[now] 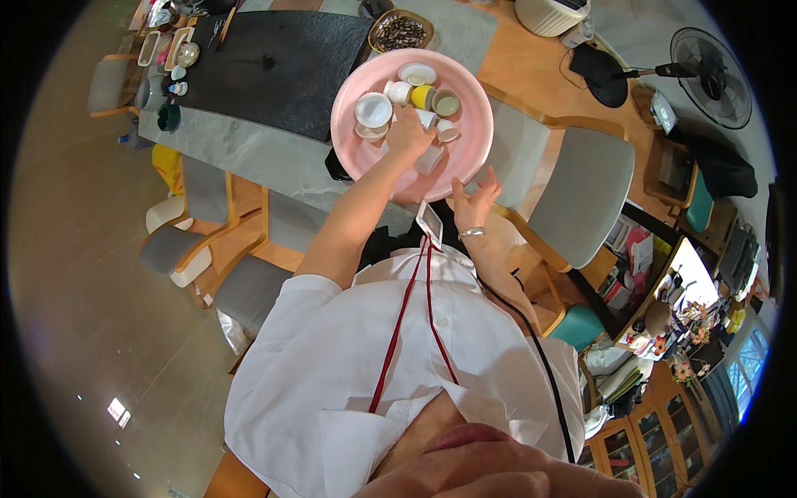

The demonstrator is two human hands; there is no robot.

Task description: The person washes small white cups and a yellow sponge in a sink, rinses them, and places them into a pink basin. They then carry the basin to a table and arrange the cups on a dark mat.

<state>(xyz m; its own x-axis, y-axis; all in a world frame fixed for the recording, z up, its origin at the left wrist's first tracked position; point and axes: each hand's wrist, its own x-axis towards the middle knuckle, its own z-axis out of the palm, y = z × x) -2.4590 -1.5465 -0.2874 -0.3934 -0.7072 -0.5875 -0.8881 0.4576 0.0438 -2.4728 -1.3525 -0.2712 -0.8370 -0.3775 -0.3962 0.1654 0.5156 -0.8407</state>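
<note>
A round pink plastic basin (352, 152) holds several cups and small dishes. My left hand (411, 134) reaches down into it, thumb and fingers around a white cup (426, 118) that they partly hide. Close by lie a white bowl (373, 110), a white cup on its side (397, 92), a yellow cup (423, 97), a greenish-beige cup (446, 103), a small white cup (447, 131) and a white lidded or stacked dish (417, 75). Under my left wrist sits a white block-like piece (429, 160). Beside the basin's near right rim, my right hand (476, 202) is empty, fingers spread.
Left of the basin, a black stone tea tray (268, 68) covers much of the grey marble-look table (230, 143). A dish of dark nuts or seeds (401, 32) stands behind the basin. Grey chairs (582, 193) flank me. A standing fan (710, 78) is at far right.
</note>
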